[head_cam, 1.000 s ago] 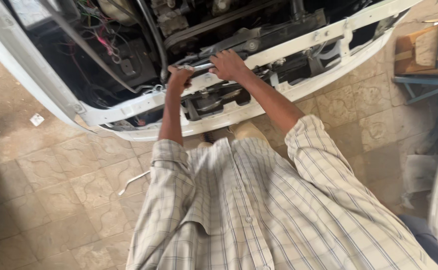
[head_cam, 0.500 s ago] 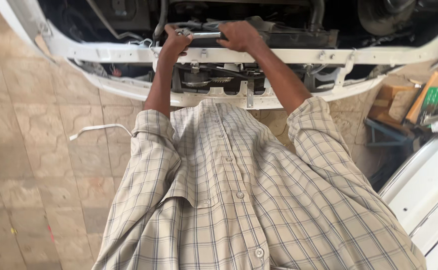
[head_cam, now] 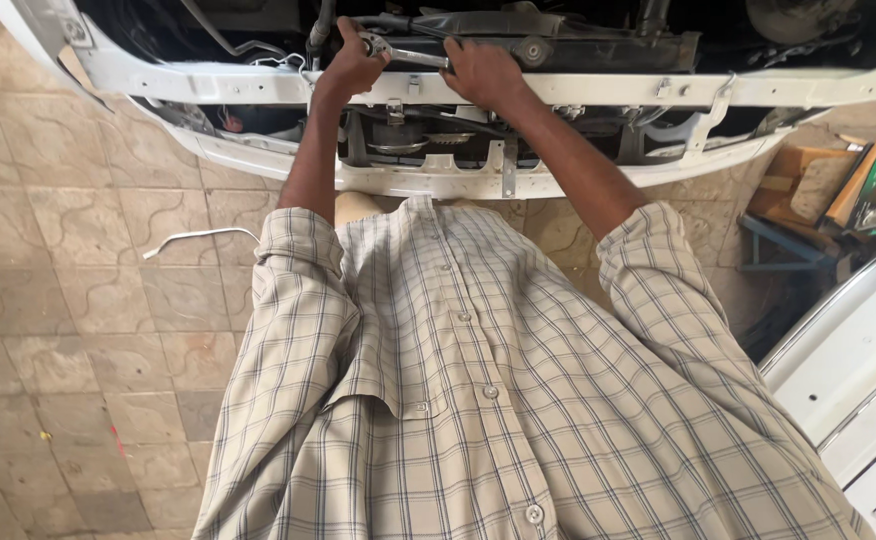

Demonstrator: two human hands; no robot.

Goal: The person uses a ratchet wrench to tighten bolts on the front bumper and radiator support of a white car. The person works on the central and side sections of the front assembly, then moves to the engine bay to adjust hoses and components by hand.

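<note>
Both hands are up at the far side of the scene, working over the white painted metal front crossmember [head_cam: 598,92] of a stripped car nose. The left hand [head_cam: 350,66] is closed around the head end of a shiny steel ratchet wrench [head_cam: 405,54], which lies level along the top of the black radiator support [head_cam: 598,45]; the right hand [head_cam: 485,72] is curled over the wrench's handle end, fingers wrapped down. The wrench sits on a fastener that appears not yet free, so the loosening or tightening looks mid-way; how far the fastener has turned cannot be told. On the tan tiled floor [head_cam: 68,300] to the left lies a bent white metal rod [head_cam: 196,237], apart from both hands.
</note>
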